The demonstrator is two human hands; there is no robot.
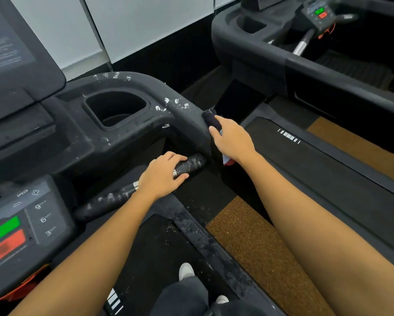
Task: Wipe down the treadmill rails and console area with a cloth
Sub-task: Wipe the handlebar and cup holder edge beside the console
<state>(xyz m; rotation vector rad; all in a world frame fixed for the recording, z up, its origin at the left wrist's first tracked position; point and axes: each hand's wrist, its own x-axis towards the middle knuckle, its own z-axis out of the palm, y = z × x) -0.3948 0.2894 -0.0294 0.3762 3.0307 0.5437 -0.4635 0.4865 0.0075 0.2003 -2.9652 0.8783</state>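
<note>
My right hand (232, 139) presses a dark cloth (211, 118) against the black right rail (182, 110) of the treadmill, just below its curved corner. A light and red bit of the cloth hangs under my palm. White dusty flecks speckle the rail above the cloth. My left hand (163, 175) wraps around the black front handlebar (191, 165), which is also smeared white. The console (72, 137) with a deep cup holder (116, 109) lies to the left of the rail.
A control panel (20, 224) with green and red buttons sits at lower left, a dark screen (11, 46) at upper left. A second treadmill (305, 65) stands to the right across a strip of brown floor (255, 242). My shoes (187, 271) stand on the dusty belt.
</note>
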